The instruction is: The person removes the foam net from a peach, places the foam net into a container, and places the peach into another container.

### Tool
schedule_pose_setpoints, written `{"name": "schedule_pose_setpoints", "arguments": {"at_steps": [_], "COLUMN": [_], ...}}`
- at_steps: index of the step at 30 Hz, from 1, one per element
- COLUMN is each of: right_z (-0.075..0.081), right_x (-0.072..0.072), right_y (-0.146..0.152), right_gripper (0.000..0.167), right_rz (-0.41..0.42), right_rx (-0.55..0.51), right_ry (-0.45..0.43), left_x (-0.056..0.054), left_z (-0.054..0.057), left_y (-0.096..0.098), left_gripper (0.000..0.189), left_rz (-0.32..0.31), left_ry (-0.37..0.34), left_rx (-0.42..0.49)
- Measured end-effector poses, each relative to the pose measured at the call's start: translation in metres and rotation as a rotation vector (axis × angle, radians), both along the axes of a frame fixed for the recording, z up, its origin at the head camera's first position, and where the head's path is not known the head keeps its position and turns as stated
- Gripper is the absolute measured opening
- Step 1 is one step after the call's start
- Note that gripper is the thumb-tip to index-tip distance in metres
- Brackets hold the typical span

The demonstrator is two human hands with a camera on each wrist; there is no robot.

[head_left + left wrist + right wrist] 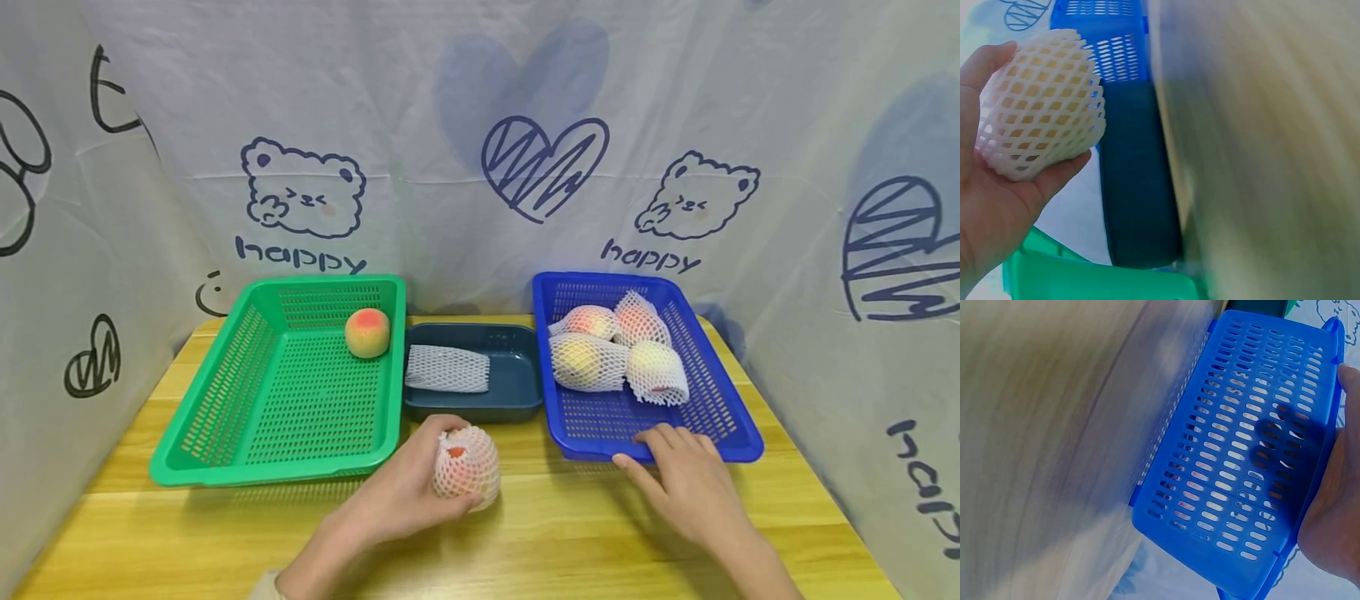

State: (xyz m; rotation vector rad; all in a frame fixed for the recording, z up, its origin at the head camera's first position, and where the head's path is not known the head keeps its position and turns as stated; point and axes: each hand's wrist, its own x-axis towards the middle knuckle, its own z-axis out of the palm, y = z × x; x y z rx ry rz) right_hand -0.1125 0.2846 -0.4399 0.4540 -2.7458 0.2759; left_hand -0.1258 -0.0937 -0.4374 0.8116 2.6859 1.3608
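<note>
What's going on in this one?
A person's left hand grips a peach in a white foam net above the table, while their right hand rests at the near rim of the blue basket. That basket holds four netted fruits. One bare peach sits in the green basket, and a flat foam net lies in the dark tray between the baskets.

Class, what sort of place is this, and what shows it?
Probably a screened-off tabletop workspace: printed cloth hangs behind and beside a wood-grained table bearing a green basket, and a blue basket holding netted fruit.
</note>
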Motion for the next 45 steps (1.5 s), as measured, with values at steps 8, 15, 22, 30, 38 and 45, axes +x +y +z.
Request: {"name": "schedule_pose_setpoints", "arguments": {"at_steps": [8,15,22,30,38,45], "right_z": [0.003,0.011,0.023,0.035,0.044,0.050], "right_x": [0.000,-0.001,-0.009,-0.025,-0.040,-0.046], "right_y": [0.000,-0.002,-0.019,-0.063,-0.114,-0.150], "right_gripper": [0.044,0.045,0.042,0.037,0.046,0.059], "right_rz": [-0.010,-0.021,-0.008,0.234,0.472,0.548], "right_rx": [-0.007,-0.038,-0.205,-0.569,-0.803,-0.853], "right_ry": [-0.036,-0.089,-0.034,0.190,0.205,0.200], "left_x": [0.001,-0.004,-0.013,-0.020,-0.024,-0.025], "left_z": [0.021,0.034,0.043,0.050,0.053,0.053], "left_y": [0.009,0.012,0.015,0.018,0.022,0.023], "left_gripper": [0.083,0.086,0.084,0.078,0.076,0.076], "left_rz": [0.033,0.086,0.113,0.104,0.116,0.121], "left_ry": [0.033,0.077,0.130,0.121,0.087,0.072], "left_rx": [0.157,0.284,0.456,0.654,0.775,0.817]}}
